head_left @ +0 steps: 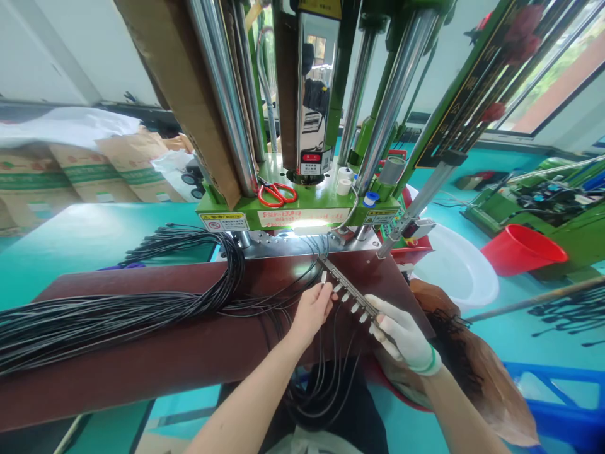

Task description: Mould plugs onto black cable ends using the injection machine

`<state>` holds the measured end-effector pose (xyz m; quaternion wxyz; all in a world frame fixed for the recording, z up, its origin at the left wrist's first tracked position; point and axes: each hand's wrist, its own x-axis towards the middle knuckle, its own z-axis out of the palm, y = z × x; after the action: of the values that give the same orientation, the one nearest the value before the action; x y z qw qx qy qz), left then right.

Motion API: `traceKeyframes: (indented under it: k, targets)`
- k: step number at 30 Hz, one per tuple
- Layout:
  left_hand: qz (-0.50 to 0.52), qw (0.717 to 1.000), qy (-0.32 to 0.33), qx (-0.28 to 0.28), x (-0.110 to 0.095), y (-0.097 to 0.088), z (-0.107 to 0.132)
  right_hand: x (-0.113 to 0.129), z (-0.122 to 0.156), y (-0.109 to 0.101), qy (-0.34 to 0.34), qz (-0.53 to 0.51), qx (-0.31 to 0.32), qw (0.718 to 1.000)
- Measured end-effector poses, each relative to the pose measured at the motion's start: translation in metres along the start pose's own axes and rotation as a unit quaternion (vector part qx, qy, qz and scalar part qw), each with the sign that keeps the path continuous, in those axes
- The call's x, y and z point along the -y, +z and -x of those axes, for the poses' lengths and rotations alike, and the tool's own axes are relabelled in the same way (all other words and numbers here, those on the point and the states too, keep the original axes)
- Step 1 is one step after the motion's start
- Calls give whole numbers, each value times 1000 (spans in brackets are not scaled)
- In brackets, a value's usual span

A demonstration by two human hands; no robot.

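Note:
My bare left hand pinches a small white cable connector beside the upper end of a narrow metal bar. Several whitish connectors stick out in a row along the bar's near edge, with black cables hanging down below it. In a white glove with a green cuff, my right hand grips the lower right end of this bar. The bar slants over the dark red-brown board. To the left, a thick bundle of black cables lies across the board.
A green press machine with chrome columns stands right behind the board. Red-handled scissors and a blue-white spool sit on its ledge. At right are a white tub, a red bucket and a brown bag.

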<state>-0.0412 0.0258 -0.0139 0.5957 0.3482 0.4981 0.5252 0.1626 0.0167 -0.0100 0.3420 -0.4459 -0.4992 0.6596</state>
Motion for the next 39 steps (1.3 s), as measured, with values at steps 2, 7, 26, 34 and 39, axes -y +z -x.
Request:
traceKeyframes:
  k: [2,7,26,34,39]
  targets:
    - [-39,998,38,-21,-2,-7,-2,-1,-1,-3,-1,-18,5,1000]
    - [-149,986,30,62,-2,-20,-3,0,-1,-6,7,-34,12,999]
    - [-130,984,7,119,-2,-23,-3,8,-1,-5,38,8,21,999]
    - [-181,976,19,120,5,-25,-6,9,8,3,35,47,14,998]
    - [-239,965,66,82,-1,-23,-2,5,13,-6,53,12,-61,997]
